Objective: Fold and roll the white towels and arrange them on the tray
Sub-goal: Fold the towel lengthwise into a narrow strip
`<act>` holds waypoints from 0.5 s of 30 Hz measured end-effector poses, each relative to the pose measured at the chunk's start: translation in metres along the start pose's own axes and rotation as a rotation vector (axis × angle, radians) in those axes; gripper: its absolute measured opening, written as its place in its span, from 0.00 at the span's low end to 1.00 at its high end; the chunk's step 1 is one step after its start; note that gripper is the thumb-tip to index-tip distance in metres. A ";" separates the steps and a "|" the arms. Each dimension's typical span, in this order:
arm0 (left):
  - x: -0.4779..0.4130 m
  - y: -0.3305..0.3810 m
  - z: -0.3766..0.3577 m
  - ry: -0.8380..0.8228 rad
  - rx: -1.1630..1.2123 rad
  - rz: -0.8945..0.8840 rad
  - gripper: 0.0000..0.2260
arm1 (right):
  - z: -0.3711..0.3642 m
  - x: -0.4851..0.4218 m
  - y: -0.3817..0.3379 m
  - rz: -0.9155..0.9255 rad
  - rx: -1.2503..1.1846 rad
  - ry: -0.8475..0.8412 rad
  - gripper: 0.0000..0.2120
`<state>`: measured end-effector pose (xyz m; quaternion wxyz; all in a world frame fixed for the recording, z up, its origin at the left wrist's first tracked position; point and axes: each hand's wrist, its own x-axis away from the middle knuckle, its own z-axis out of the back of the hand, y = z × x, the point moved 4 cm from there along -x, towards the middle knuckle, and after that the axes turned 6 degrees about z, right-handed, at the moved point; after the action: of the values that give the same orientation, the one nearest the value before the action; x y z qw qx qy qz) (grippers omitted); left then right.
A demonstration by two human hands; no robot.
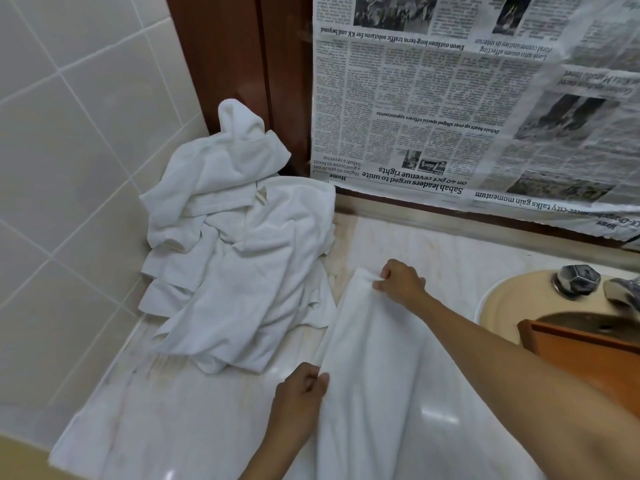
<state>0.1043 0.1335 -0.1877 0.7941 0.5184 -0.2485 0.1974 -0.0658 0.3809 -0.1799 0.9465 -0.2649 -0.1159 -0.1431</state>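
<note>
Left hand (300, 393) and right hand (401, 282) each pinch, fingers (382, 285) curled, an edge of a white towel (377, 382) spread on the bench (166, 427); towel pile (235, 258) beside it; wooden tray (585, 355) sits at the sink (498, 303)

We see one white towel (374, 375) lying long and smooth on the counter (194, 410), running away from us toward the wall. Our right hand (401, 282) pinches its far corner. Our left hand (301, 393) pinches its left edge, closer to us. Just beside it on the left is a messy pile (235, 258) of more white towels, all crumpled, pushed into the corner. The brown wooden tray (581, 355) sits on the right, over the sink (502, 299).
</note>
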 end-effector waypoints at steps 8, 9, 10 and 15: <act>-0.015 -0.007 -0.004 0.178 -0.279 0.063 0.12 | -0.011 0.000 -0.001 -0.010 0.032 0.002 0.14; -0.016 -0.007 -0.005 0.179 -0.299 0.064 0.11 | -0.012 -0.001 -0.001 -0.021 0.042 -0.006 0.15; -0.016 -0.008 -0.005 0.179 -0.307 0.066 0.11 | -0.011 -0.003 -0.002 -0.038 0.044 -0.021 0.15; -0.018 -0.010 -0.004 0.177 -0.295 0.070 0.12 | -0.006 -0.012 0.003 -0.115 -0.088 -0.064 0.13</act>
<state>0.0959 0.1326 -0.2072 0.8730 0.3679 -0.2218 0.2310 -0.0754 0.3824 -0.1897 0.9200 -0.3036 -0.1545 -0.1939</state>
